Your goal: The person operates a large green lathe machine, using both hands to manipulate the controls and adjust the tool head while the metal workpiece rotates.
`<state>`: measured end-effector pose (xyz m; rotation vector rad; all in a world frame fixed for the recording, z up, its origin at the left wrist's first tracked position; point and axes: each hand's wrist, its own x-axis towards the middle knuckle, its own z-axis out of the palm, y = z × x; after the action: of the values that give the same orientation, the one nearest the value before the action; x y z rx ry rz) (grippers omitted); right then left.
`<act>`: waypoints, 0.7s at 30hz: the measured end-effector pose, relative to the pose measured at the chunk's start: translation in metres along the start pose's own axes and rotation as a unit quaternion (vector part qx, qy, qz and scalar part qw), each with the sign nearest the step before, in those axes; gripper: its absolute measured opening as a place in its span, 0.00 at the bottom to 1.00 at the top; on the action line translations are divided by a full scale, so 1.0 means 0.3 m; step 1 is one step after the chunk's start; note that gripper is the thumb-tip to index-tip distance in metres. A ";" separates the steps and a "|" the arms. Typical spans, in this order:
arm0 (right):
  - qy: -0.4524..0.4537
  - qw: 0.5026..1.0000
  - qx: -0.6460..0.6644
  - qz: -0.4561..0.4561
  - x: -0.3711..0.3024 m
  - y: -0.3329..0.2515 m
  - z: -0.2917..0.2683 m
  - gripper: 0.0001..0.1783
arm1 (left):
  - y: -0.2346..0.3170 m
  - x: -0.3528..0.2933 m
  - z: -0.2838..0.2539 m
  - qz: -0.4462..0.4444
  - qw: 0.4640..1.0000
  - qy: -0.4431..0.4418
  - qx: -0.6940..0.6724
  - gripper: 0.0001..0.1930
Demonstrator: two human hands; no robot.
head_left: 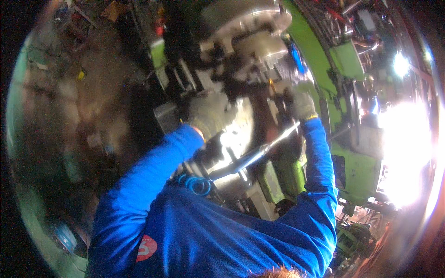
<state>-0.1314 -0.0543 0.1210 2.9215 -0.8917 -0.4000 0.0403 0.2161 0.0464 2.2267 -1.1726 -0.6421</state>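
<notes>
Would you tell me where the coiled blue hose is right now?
In the head view, the coiled blue hose hangs just left of centre, below the left sleeve and beside the long metal handle.

Head-worn fisheye, close, steeply downward

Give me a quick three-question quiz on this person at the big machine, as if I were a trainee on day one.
1. True or false: the left hand and the right hand both wear grey work gloves.
2. What colour is the painted machine body? A red, B green, C yellow.
3. Fill in: the coiled hose just below the left sleeve is ____.

Key: 1 true; 2 B; 3 blue.
</notes>
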 end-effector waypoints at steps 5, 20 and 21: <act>0.014 0.998 0.056 0.033 0.020 0.003 0.041 0.24 | -0.046 0.001 0.048 0.062 0.994 0.092 0.000 0.23; 0.075 0.985 0.102 0.119 -0.012 -0.070 0.096 0.17 | -0.029 0.001 0.033 0.030 0.998 0.049 0.014 0.22; 0.081 0.978 0.157 0.106 -0.009 -0.043 0.110 0.15 | -0.017 0.002 0.022 0.019 0.999 0.031 0.020 0.22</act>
<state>-0.1353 -0.0415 0.0881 3.0254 -1.3324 -0.0045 0.0394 0.2163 0.0381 2.2343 -1.2036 -0.5354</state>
